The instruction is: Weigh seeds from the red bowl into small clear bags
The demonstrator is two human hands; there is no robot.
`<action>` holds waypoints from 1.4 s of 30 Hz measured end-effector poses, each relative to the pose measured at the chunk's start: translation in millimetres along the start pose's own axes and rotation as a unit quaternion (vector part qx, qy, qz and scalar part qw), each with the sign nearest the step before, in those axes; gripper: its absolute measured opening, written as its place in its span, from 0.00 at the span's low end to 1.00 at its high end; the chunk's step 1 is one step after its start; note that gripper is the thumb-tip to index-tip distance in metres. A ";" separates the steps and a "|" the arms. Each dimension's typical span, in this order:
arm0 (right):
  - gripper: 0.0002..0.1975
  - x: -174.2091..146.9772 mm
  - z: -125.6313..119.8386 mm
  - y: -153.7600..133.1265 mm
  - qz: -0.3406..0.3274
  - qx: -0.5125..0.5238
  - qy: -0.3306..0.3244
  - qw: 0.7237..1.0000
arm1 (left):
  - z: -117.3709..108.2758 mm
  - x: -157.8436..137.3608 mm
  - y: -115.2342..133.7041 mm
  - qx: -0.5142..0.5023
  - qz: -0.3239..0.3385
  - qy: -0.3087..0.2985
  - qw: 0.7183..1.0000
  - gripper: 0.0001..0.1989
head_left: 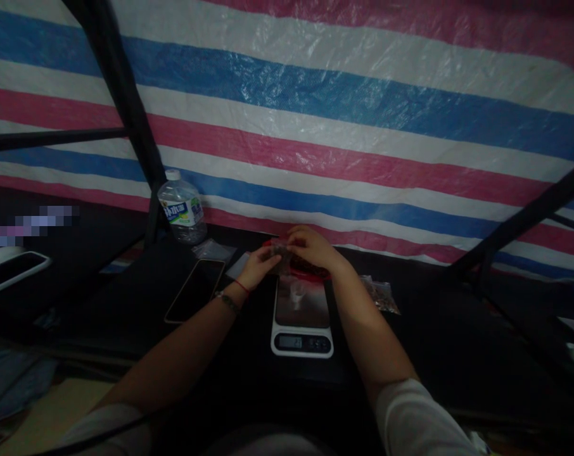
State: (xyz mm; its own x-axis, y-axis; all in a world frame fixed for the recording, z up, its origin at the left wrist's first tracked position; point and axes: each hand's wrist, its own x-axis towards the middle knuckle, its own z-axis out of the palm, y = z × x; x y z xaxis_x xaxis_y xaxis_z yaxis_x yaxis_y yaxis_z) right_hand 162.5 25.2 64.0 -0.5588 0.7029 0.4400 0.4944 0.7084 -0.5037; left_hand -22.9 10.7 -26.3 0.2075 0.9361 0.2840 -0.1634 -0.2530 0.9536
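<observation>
My left hand (257,268) pinches a small clear plastic bag (280,248) with something dark in it. The fingers of my right hand (313,247) are closed at the bag's upper right edge. Just behind and below my right hand lies a red bag (310,273) with dark contents, partly hidden by that hand. Nearer to me stands a white kitchen scale (302,316) with a lit display. A small pale, see-through shape shows on its plate; I cannot tell whether it is an object or a reflection.
A phone (195,291) and clear plastic bags (214,251) lie left of my left forearm, with a large plastic bottle (182,209) behind. Small filled bags (383,296) lie right of my right forearm. Dark metal poles and a striped tarp (315,152) stand behind the black tabletop.
</observation>
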 end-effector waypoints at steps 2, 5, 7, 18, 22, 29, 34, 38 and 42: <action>0.06 -5.3 5.6 5.4 0.033 0.035 0.025 0.999 | 0.8 1.9 1.1 0.040 0.014 0.017 0.999 0.22; 0.13 -13.4 15.2 11.9 0.106 0.098 0.058 0.988 | 1.6 2.8 0.4 0.055 0.029 0.020 0.998 0.20; 0.10 -17.4 17.7 14.5 0.138 0.107 0.046 0.984 | 1.2 3.4 -2.2 0.054 0.036 0.022 0.998 0.20; 0.08 -22.1 17.0 17.6 0.175 0.090 0.047 0.979 | -7.9 12.3 -18.8 0.033 0.040 0.137 0.989 0.19; 0.09 -21.7 22.7 21.2 0.173 0.111 0.084 0.975 | -6.5 13.1 -19.5 0.027 0.031 0.153 0.987 0.20; 0.10 -21.6 34.7 32.8 0.181 0.167 0.111 0.963 | -7.8 11.4 -14.1 0.087 0.031 0.129 0.987 0.20; 0.10 -23.2 41.7 39.0 0.172 0.199 0.097 0.960 | -7.6 9.9 -11.5 0.126 0.031 0.083 0.988 0.18; 0.09 -23.8 44.1 37.4 0.153 0.171 0.096 0.969 | -6.6 8.7 -11.2 0.181 0.055 0.082 0.979 0.16; 0.09 -23.1 44.9 32.6 0.151 0.166 0.092 0.970 | -5.1 7.0 -7.7 0.203 0.065 0.077 0.974 0.15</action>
State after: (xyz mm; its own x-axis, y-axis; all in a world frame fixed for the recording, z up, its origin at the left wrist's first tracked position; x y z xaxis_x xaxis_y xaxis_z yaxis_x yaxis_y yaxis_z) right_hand 161.7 29.2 4.1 -0.2784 0.8964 0.3448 0.3589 0.4301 -0.8284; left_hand -25.0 20.4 -32.2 0.0582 0.9074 0.4163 0.2223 -0.4183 0.8807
